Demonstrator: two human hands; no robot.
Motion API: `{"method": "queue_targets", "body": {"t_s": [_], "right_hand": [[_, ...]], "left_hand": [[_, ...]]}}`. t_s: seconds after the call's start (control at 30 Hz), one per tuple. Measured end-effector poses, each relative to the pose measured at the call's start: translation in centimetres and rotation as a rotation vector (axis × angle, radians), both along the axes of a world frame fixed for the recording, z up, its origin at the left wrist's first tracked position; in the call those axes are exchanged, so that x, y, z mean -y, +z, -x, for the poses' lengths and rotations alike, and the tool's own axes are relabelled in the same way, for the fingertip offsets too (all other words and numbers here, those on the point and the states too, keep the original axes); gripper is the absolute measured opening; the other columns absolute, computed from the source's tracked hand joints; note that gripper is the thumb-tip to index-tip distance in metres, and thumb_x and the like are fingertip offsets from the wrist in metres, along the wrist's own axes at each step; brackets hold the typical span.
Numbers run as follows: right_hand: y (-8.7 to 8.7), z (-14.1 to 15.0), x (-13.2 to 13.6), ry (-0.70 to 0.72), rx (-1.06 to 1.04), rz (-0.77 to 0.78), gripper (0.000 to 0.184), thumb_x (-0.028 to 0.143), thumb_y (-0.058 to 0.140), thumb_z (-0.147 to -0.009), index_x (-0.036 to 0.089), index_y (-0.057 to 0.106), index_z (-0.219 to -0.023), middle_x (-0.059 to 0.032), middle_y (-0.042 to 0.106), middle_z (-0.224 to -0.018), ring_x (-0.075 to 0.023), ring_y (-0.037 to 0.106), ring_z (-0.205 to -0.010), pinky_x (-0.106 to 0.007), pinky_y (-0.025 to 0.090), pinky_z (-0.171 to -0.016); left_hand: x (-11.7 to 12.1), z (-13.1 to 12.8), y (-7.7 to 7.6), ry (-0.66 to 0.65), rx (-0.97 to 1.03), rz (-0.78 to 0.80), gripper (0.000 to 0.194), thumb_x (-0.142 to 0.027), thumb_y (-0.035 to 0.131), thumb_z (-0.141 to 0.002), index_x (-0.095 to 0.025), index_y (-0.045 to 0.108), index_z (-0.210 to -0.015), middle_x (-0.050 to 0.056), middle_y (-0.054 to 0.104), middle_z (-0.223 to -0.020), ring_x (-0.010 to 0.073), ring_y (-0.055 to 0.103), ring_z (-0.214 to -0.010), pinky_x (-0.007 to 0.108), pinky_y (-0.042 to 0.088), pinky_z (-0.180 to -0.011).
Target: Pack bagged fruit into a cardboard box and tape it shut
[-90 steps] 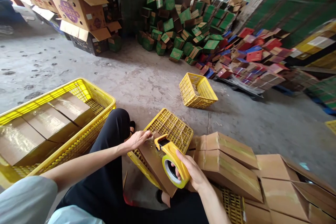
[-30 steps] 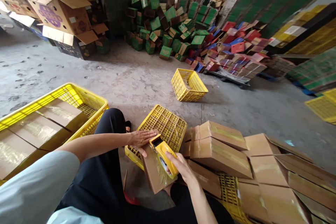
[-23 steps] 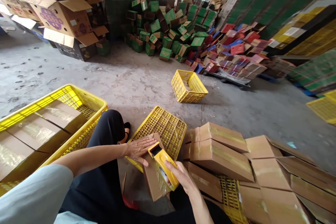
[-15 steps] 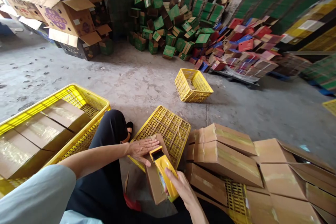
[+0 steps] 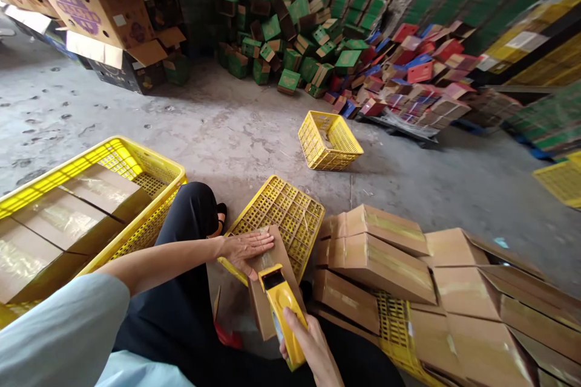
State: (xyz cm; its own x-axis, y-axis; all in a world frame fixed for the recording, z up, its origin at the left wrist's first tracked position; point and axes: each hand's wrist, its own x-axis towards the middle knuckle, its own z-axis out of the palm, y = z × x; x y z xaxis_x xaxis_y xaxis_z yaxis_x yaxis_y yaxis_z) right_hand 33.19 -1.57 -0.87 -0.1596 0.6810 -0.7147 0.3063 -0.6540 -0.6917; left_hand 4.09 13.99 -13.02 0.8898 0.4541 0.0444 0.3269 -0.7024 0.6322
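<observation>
A brown cardboard box (image 5: 284, 246) rests partly on an upturned yellow crate (image 5: 290, 205) in front of my knees. My left hand (image 5: 247, 252) lies flat on the box's far end with its fingers stretched out. In my right hand (image 5: 304, 338) is a yellow tape dispenser (image 5: 282, 302), its head pressed against the box's top near my left thumb. A strip of clear tape shows on the box between the dispenser's head and my left hand. The box's near end is partly hidden by the dispenser and my right hand.
On the left stands a yellow crate (image 5: 177, 176) with taped cardboard boxes (image 5: 82, 211) inside. Stacked cardboard boxes (image 5: 394, 260) lie at the right. A smaller yellow crate (image 5: 333, 148) sits ahead on the concrete floor. Green cartons (image 5: 290, 60) and red cartons (image 5: 420, 72) are heaped behind.
My right hand has drawn the tape dispenser a little toward me along the box, and tape now shows behind it. My left hand stays on the box. The view has shifted slightly.
</observation>
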Motion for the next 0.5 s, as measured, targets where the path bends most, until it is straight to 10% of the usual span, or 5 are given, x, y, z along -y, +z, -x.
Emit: {"method": "queue_targets", "body": {"t_s": [0.33, 0.5], "right_hand": [[-1.2, -0.3, 0.8, -0.121, 0.033, -0.025, 0.072, 0.091, 0.065, -0.077, 0.021, 0.073, -0.092, -0.0062, 0.074, -0.068, -0.0275, 0.075, -0.068, -0.036, 0.059, -0.065], [-1.6, -0.4, 0.8, -0.089, -0.071, -0.002, 0.070, 0.087, 0.066, -0.079, 0.018, 0.073, -0.092, -0.0083, 0.078, -0.071, -0.0287, 0.077, -0.072, -0.039, 0.060, -0.074]], "left_hand": [[-0.5, -1.0, 1.7, 0.181, 0.146, 0.113, 0.070, -0.057, 0.029, -0.112, -0.009, 0.048, -0.159, 0.017, 0.049, -0.165, 0.0337, 0.037, -0.159, 0.044, 0.031, -0.132], [0.5, -2.4, 0.6, 0.419, 0.151, 0.022, 0.062, -0.050, 0.034, -0.111, -0.019, 0.040, -0.164, 0.015, 0.031, -0.175, 0.0306, 0.027, -0.163, 0.051, 0.027, -0.133]]}}
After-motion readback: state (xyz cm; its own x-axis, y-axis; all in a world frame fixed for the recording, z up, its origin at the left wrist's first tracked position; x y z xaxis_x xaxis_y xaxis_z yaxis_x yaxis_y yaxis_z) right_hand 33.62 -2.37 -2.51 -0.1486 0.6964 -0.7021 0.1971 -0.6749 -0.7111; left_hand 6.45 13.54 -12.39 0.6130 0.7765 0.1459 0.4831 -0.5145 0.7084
